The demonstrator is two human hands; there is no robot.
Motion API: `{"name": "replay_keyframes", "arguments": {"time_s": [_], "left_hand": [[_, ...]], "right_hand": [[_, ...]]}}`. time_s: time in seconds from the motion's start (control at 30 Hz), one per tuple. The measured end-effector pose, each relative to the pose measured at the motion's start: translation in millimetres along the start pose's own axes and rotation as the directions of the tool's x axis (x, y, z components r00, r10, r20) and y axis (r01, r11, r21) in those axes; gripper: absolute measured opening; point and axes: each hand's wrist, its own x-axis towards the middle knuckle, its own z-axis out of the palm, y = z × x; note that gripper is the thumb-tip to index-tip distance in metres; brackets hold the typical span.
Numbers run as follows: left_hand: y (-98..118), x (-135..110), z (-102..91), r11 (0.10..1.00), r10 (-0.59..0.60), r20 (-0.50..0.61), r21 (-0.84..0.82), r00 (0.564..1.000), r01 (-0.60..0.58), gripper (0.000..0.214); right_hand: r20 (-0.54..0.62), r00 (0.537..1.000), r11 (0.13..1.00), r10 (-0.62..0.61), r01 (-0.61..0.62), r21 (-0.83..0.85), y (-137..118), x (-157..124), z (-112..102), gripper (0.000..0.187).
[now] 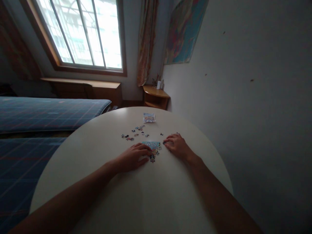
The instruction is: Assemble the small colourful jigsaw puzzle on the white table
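A partly joined jigsaw puzzle (152, 145) lies on the round white table (156, 195), blue along its far edge and many-coloured nearer me. The fingers of my left hand (134, 156) rest stretched out over the puzzle's left side and hide part of it. Just right of the puzzle, my right hand (177, 145) pinches a small dark puzzle piece (164, 142) at its fingertips. That piece is apart from the joined part. Loose puzzle pieces (129, 138) are scattered beyond my left hand, and a single piece (162, 134) lies beyond the puzzle, near my right fingers.
A small picture card or packet (149, 117) lies near the table's far edge. To the left is a bed with a plaid blue mattress (48, 112). A wooden corner shelf (156, 92) stands behind the table, and a white wall (243, 123) runs along the right.
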Motion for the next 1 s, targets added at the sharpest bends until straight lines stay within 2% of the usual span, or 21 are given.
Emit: {"name": "replay_keyframes", "arguments": {"time_s": [0.3, 0.5, 0.67, 0.8, 0.9, 1.0], "left_hand": [[0.6, -0.3, -0.3, 1.000, -0.001, -0.009, 0.000, 1.000, 0.001, 0.027], [1.0, -0.3, -1.0, 1.000, -0.001, 0.012, 0.012, 1.000, 0.001, 0.028], [0.1, -0.7, 0.0, 1.000, -0.003, -0.004, 0.000, 1.000, 0.003, 0.026], [-1.3, -1.2, 0.5, 1.000, 0.009, -0.006, -0.007, 1.000, -0.009, 0.029], [-0.4, -1.0, -0.6, 1.000, 0.005, -0.004, -0.008, 1.000, -0.005, 0.028], [1.4, -0.4, -1.7, 1.000, -0.003, 0.000, -0.006, 1.000, 0.003, 0.026]], "right_hand": [[0.006, 0.999, 0.997, -0.043, 0.043, 0.059, 3.9, 0.2, -1.4, 0.017], [0.055, 0.995, 0.994, -0.083, 0.078, 0.079, 4.9, 0.3, -0.8, 0.022], [0.031, 0.999, 0.995, -0.028, 0.025, 0.093, 1.9, 0.3, -5.2, 0.031], [0.028, 0.999, 0.998, 0.016, -0.017, 0.057, -2.8, -0.9, -9.4, 0.024], [0.059, 0.998, 0.998, -0.011, 0.008, 0.062, -3.7, -1.2, -7.7, 0.022], [0.071, 0.996, 0.992, -0.055, 0.046, 0.118, -3.4, -1.0, -5.3, 0.028]]}}
